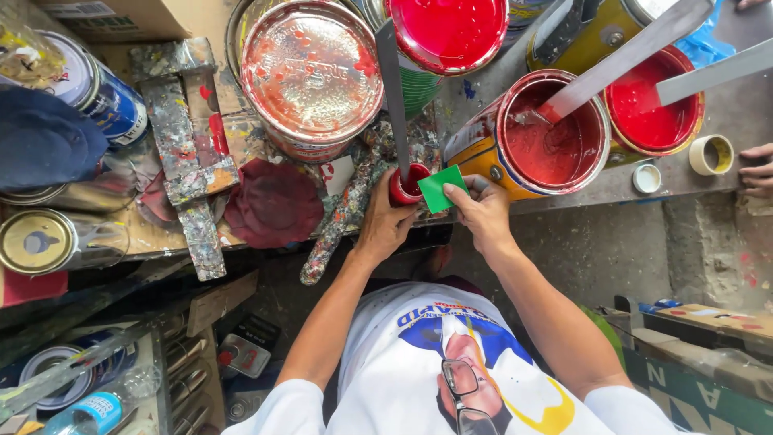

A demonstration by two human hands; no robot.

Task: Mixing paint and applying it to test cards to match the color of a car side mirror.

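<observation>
My left hand (385, 228) wraps around a small red cup (408, 184) at the front edge of the tabletop (564, 192), fingers curled about its side so the cup stands upright with red paint inside. A long grey stirring stick (392, 89) stands in that cup and leans away from me, crossing in front of the big paint-spattered lid (312, 71). My right hand (485, 211) pinches a green card (441, 188) between thumb and forefinger, the other fingers folded in behind it. The card sits just beside the cup's rim, its corner seemingly touching it, though I cannot tell for sure from this angle.

Right of my hands stands an open can of red paint (551, 137) with a flat metal blade (624, 56) resting in it. Behind that is a second open red can (654, 105) with another blade (713, 74) laid over it. A roll of tape (712, 154) and a small white cap (646, 178) lie near them, and another person's fingers (757, 169) rest at the far right edge.

To my left lie a paint-crusted wooden block (189, 153), a dark red rag (274, 203) and a blue cap (44, 141). A blue can (101, 84) and a gold-lidded can (48, 240) lie on their sides.
</observation>
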